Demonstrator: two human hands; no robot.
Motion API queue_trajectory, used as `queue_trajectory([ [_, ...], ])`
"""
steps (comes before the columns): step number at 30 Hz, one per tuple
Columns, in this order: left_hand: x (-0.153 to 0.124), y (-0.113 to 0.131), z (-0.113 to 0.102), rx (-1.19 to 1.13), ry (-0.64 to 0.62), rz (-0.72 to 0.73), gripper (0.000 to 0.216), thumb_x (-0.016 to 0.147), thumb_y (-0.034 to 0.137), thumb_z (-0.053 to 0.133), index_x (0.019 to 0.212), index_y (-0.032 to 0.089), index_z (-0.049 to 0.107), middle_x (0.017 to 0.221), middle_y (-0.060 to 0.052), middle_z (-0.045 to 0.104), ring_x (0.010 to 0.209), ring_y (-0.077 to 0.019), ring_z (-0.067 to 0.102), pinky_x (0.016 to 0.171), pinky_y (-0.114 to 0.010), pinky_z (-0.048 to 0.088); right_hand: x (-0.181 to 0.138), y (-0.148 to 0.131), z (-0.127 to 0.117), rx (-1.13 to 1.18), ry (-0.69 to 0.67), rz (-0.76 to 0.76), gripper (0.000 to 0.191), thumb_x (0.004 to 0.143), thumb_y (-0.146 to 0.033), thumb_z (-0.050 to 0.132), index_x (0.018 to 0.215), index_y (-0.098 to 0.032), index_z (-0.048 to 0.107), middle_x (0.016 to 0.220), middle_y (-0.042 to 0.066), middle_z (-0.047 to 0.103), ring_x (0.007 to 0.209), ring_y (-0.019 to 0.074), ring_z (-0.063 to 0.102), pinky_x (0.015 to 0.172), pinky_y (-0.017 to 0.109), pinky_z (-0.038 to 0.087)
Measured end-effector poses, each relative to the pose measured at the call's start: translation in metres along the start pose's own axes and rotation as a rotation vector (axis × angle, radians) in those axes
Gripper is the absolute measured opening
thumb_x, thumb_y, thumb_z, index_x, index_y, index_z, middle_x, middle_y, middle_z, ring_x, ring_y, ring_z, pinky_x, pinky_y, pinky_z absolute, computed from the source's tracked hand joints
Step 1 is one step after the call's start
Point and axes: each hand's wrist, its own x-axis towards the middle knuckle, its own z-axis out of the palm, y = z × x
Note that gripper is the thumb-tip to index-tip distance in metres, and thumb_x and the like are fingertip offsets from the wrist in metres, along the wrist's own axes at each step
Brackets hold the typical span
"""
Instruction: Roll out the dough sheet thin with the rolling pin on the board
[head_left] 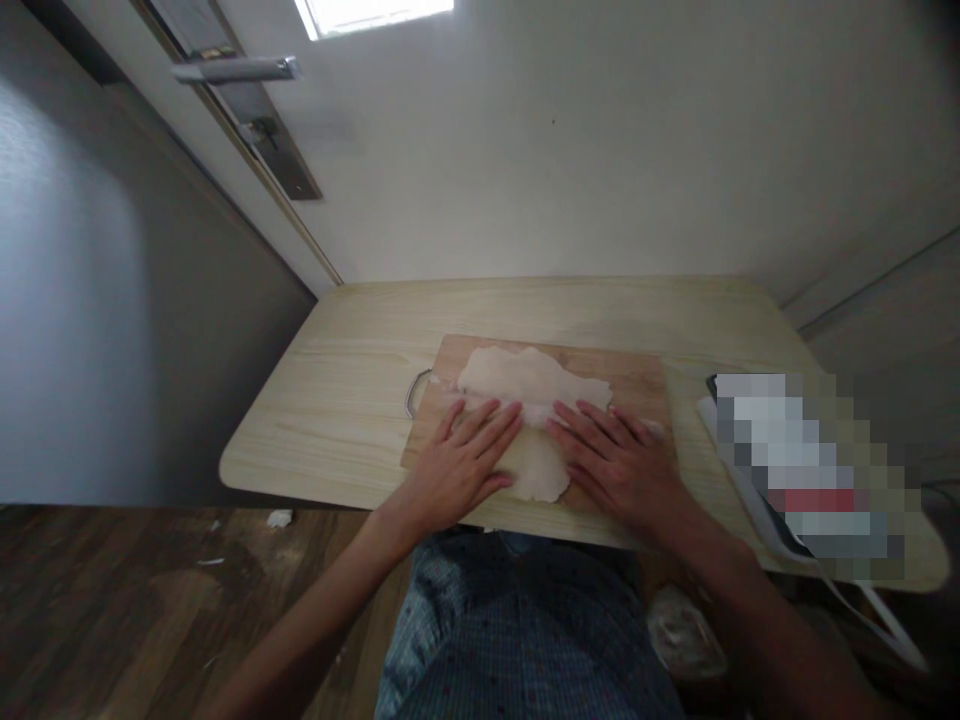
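A flattened sheet of pale dough [517, 370] with ragged edges is spread over a wooden cutting board [645, 380]. Across the dough lies a light, slim rolling pin [536, 413], partly covered by my fingers. My left hand [469, 455] rests palm down on the pin's left part, its fingers stretched out. On the right part, my right hand [615, 455] also lies flat with fingers extended and slightly apart. Neither hand wraps around the pin. Part of the dough shows between the hands, reaching toward the board's near edge.
The board sits on a pale wooden table [337, 380]; a metal handle [411, 392] sticks out at its left. A blurred-out device [795, 460] with a white cable lies at the right. Behind stands a white door with a metal handle [236, 69]. A transparent bag [684, 632] is below.
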Motion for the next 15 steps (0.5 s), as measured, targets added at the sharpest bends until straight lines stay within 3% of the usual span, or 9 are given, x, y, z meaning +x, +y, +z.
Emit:
queue_trajectory([
  [8, 0.017, -0.029, 0.004, -0.087, 0.014, 0.048, 0.054, 0.088, 0.042, 0.039, 0.136, 0.019, 0.026, 0.139, -0.006, 0.036, 0.125, -0.0227, 0.033, 0.100, -0.039, 0.025, 0.008, 0.005, -0.002, 0.038, -0.047, 0.020, 0.047, 0.087, -0.029, 0.036, 0.134, -0.023, 0.033, 0.139, 0.004, 0.037, 0.125, 0.0223, 0.034, 0.098, 0.045, 0.028],
  [15, 0.040, -0.034, 0.007, -0.129, 0.003, -0.021, 0.048, 0.089, 0.040, 0.034, 0.133, 0.019, 0.033, 0.129, -0.009, 0.047, 0.108, -0.0236, 0.044, 0.091, -0.039, 0.031, 0.024, 0.014, -0.003, 0.017, -0.108, 0.072, 0.050, 0.088, -0.034, 0.034, 0.135, -0.020, 0.029, 0.138, 0.006, 0.038, 0.118, 0.0242, 0.040, 0.090, 0.043, 0.032],
])
